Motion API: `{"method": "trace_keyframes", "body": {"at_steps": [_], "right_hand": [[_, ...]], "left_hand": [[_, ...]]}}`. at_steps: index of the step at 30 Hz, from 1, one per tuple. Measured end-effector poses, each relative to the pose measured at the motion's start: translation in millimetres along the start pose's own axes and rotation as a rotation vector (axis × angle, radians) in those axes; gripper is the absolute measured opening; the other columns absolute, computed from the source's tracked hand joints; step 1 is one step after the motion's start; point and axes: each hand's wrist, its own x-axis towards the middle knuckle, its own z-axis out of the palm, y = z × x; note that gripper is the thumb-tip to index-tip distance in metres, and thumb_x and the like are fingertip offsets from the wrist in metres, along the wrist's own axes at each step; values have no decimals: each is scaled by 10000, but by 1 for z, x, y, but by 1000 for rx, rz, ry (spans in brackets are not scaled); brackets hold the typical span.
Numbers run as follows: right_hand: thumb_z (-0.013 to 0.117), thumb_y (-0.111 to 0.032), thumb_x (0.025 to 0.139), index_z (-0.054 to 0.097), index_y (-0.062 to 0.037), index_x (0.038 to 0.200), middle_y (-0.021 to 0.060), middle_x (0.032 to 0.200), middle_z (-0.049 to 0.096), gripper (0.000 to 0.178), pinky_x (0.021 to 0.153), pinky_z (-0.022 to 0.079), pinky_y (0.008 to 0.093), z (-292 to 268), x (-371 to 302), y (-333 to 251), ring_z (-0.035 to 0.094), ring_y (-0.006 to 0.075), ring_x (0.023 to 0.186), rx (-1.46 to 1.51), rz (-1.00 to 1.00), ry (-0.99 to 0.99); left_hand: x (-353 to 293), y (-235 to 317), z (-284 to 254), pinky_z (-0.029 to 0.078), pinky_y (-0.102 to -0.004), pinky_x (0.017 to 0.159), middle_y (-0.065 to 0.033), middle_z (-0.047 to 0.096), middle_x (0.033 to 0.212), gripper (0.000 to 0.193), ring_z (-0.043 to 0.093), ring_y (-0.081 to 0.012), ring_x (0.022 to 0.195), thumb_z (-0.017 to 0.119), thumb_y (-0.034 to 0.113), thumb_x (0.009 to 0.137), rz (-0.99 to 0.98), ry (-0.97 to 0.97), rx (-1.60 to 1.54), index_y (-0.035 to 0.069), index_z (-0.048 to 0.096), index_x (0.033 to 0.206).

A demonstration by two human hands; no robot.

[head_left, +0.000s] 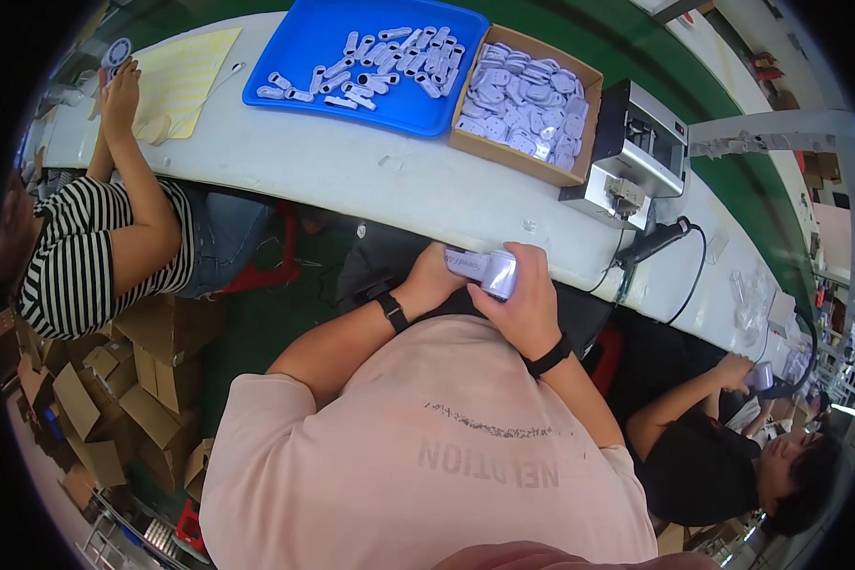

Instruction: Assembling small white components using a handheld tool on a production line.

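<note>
Over my lap, just in front of the table's near edge, I hold a small white and silver handheld device with a rounded, glossy end and a greyish, lettered body. My left hand is closed around the lettered left end. On the other side, my right hand grips the glossy end, with its thumb below and fingers over the top. The fingers hide part of the device. Both hands are close together, each with a black band at the wrist.
On the white worktable lie a blue tray of small white parts and a cardboard box of white plastic pieces. A silver machine and a corded black tool stand right. Co-workers sit either side; cartons fill the left floor.
</note>
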Motion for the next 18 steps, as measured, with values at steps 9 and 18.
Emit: {"method": "trace_keyframes", "body": {"at_steps": [9, 18], "right_hand": [[905, -228, 715, 577, -18, 1256, 202, 1160, 606, 668, 828, 568, 459, 3, 2, 6, 649, 404, 999, -51, -84, 22], [916, -231, 695, 582, -22, 1233, 197, 1139, 607, 667, 770, 575, 452, 1, 3, 13, 657, 398, 954, -28, -94, 23]], "left_hand": [[-3, -6, 3, 571, -374, 913, -147, 745, 1171, 409, 722, -260, 1073, 819, 103, 878, 28, 79, 76, 25, 653, 1244], [-8, 4, 9, 560, -363, 902, -146, 742, 1158, 349, 704, -225, 1055, 774, 64, 892, -45, 183, 143, 15, 670, 1222]]}}
